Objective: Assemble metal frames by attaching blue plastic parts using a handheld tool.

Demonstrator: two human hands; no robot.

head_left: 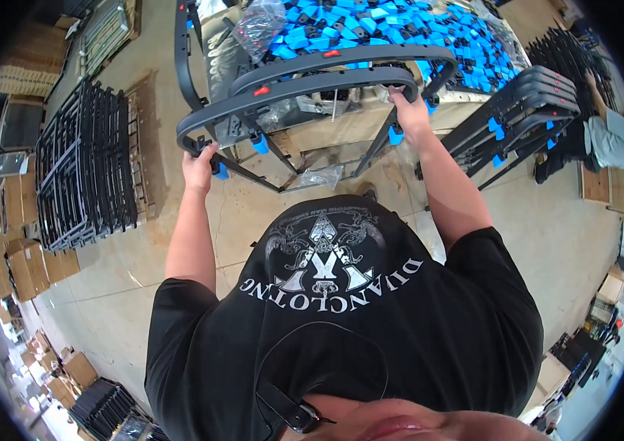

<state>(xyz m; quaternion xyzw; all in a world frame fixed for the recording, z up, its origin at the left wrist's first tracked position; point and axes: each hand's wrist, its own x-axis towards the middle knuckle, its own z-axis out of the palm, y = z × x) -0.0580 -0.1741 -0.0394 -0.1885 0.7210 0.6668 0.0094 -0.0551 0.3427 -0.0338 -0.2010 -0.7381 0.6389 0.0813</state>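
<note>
A dark grey tubular metal frame [301, 79] with rounded corners and a small red piece on its top bar is held in front of me. My left hand [198, 167] is closed around its left corner. Around the right corner, my right hand [409, 110] is closed too, fingers partly hidden by the tube. Just behind stands a similar frame [341, 56], also with a red piece. Blue plastic pieces [259, 143] sit on the legs below. I cannot tell which of the overlapping legs belong to which frame.
Beyond, a table holds a large heap of blue and black plastic pieces [393, 33] and a clear plastic bag [259, 29]. Nested frames [525, 103] stand at right, near another person [613, 140]. Stacked black frames [84, 165] and cardboard boxes [27, 268] are at left.
</note>
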